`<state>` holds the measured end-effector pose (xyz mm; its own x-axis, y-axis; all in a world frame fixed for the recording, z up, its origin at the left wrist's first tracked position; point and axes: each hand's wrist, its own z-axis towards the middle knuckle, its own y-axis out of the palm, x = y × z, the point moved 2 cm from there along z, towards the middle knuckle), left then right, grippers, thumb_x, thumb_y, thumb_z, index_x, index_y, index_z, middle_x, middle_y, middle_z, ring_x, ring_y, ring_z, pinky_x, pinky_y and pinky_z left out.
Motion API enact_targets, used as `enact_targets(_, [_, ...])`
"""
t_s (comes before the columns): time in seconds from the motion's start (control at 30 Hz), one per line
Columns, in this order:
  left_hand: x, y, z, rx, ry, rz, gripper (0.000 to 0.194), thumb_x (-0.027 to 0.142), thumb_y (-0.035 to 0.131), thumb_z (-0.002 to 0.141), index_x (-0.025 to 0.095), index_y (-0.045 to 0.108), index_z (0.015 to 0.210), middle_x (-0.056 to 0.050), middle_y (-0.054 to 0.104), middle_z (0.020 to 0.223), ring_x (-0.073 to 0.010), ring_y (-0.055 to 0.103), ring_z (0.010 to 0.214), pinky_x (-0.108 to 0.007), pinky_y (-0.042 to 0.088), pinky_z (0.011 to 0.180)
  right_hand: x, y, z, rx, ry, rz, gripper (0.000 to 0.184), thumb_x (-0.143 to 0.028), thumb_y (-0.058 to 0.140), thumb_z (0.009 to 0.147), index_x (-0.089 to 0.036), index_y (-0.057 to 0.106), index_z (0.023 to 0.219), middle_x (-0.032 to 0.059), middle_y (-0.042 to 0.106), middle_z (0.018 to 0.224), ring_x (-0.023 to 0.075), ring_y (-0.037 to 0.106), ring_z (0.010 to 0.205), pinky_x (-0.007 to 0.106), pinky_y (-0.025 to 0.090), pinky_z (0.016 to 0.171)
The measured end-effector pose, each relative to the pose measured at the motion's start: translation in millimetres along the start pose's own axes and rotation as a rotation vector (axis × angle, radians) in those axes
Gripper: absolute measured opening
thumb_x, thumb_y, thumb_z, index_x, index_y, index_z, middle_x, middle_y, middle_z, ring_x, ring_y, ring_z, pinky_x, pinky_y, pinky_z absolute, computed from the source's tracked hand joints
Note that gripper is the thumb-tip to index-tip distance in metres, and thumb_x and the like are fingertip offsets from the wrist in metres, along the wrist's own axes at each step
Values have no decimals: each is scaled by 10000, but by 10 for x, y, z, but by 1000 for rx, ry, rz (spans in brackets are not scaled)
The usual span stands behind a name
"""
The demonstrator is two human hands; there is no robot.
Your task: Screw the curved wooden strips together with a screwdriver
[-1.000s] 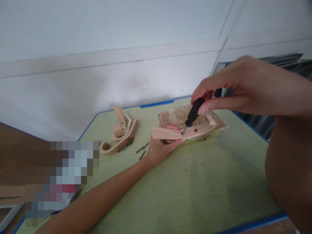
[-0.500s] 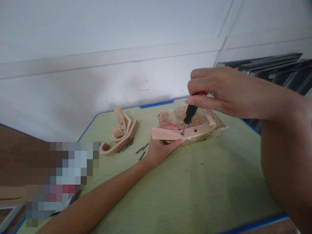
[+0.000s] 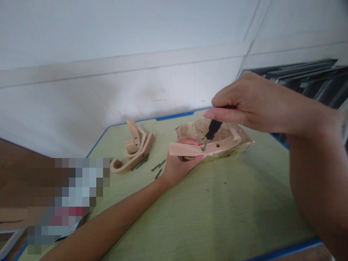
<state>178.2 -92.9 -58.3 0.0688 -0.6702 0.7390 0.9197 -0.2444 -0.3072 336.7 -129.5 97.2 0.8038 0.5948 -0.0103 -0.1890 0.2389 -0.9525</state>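
We've got one screwdriver clasped in our right hand, one wooden hook pinched by our left hand!

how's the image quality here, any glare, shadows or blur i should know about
Head view: muted light, soft shading on the white panelled wall and pale green tabletop; head view: small glints on the clear plastic wrap under the pale curved wooden piece; head view: slight softness, thin dark screws lacking fine detail; head view: coarse pixelated patch at lower left.
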Motion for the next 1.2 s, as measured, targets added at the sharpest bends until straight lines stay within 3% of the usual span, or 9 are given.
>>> enact_targets(0.2, [-16, -1, -9, -5, 12, -3, 234, 195, 691, 637, 194, 578, 842, -51, 607, 915, -196, 540, 969, -401, 421, 904, -37, 3, 0, 45, -19, -46, 477, -451, 364, 844, -156, 483, 488, -42, 285, 436, 76, 219, 442, 281, 173, 482])
enact_targets(0.43, [-26, 2, -14, -10, -3, 2, 230, 226, 689, 643, 194, 567, 835, -48, 614, 900, -204, 551, 951, -399, 442, 872, -93, -43, -21, 76, -161, 103, 196, -357, 489, 808, -192, 590, 781, -10, 595, 750, 105, 485, 622, 249, 338, 564])
enact_targets(0.57, [-27, -2, -17, -5, -24, 16, 225, 228, 690, 640, 193, 569, 827, -52, 608, 914, -199, 547, 948, -403, 432, 886, -72, -80, -77, 17, -208, 192, 164, -303, 485, 816, -208, 599, 888, -12, 625, 881, 115, 555, 756, 219, 411, 629])
enact_targets(0.7, [-31, -7, -17, -12, -20, 22, 221, 218, 692, 637, 195, 574, 823, -53, 599, 907, -194, 540, 949, -397, 419, 900, -30, -104, -128, -54, -163, 216, 235, -258, 448, 838, -213, 575, 1031, -3, 624, 959, 116, 565, 802, 208, 419, 613])
enact_targets(0.97, [-28, -7, -15, 11, -9, 13, 237, 201, 701, 619, 188, 580, 823, -47, 605, 905, -189, 552, 935, -374, 442, 872, -5, -87, -121, -14, -163, 202, 226, -301, 468, 826, -259, 585, 1015, -26, 629, 971, 126, 575, 849, 205, 433, 685])
enact_targets(1.2, [-54, -6, -27, -11, -44, -5, 253, 215, 696, 625, 181, 573, 843, -60, 610, 923, -206, 570, 922, -376, 469, 823, -24, -98, -106, 3, -198, 179, 196, -267, 462, 841, -217, 591, 979, -34, 637, 930, 90, 568, 814, 193, 418, 691])
